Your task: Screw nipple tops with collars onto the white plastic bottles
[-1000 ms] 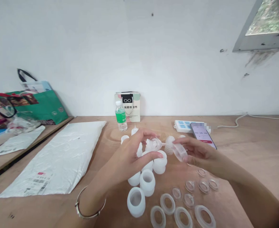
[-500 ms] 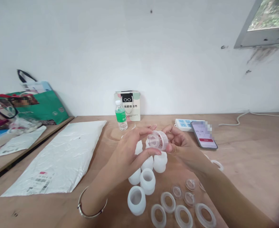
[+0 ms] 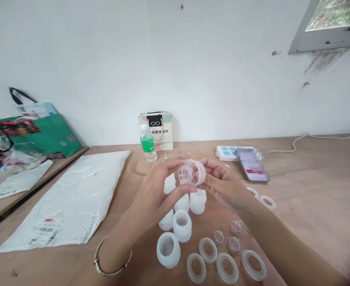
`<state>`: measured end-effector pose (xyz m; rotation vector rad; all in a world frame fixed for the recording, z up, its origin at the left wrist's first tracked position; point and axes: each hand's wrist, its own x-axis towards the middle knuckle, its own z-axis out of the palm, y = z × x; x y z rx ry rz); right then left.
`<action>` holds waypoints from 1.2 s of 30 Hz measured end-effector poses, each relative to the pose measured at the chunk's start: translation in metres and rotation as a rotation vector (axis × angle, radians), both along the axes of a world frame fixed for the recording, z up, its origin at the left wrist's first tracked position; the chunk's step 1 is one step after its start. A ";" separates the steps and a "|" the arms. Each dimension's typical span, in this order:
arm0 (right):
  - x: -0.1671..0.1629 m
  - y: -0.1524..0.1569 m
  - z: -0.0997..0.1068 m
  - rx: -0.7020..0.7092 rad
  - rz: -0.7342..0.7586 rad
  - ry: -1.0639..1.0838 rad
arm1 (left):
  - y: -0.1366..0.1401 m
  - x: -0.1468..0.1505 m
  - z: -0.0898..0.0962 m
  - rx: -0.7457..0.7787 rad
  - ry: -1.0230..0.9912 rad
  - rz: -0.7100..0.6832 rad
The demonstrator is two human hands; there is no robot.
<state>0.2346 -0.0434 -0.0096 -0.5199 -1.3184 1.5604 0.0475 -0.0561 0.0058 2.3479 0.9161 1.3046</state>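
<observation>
A clear plastic cup-shaped part (image 3: 186, 174) with a wide, paler collar is held up over the table. My left hand (image 3: 158, 178) grips it from the left, thumb below and fingers above. My right hand (image 3: 218, 178) closes on the collar side, a fingertip showing inside the clear wall; its other fingers are curled and partly hidden. Beneath the hands stand several white translucent plastic pots, the nearest pot (image 3: 168, 250) with its mouth up. To their right lie several flat frosted rings (image 3: 227, 268) and smaller clear round pieces (image 3: 219, 237).
A white mailing bag (image 3: 70, 194) lies on the left. At the back are a water bottle (image 3: 148, 145), a paper bag (image 3: 165, 135), a power strip (image 3: 226, 153) and a phone (image 3: 254, 167). Two more rings (image 3: 267, 203) lie near my right forearm. A green bag (image 3: 52, 133) stands far left.
The view has shifted slightly, so most things appear further left. The clear part has turned a little in my hands, and a right fingertip now shows inside it.
</observation>
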 end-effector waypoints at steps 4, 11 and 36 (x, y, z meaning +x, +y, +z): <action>0.000 -0.001 0.003 0.024 -0.041 -0.057 | -0.003 0.001 -0.002 -0.016 0.028 0.020; -0.002 -0.007 0.006 0.220 -0.197 -0.210 | -0.005 0.002 0.005 0.150 0.185 0.115; 0.012 -0.012 0.005 0.432 -0.612 -0.623 | -0.003 0.004 0.006 -0.157 0.064 0.080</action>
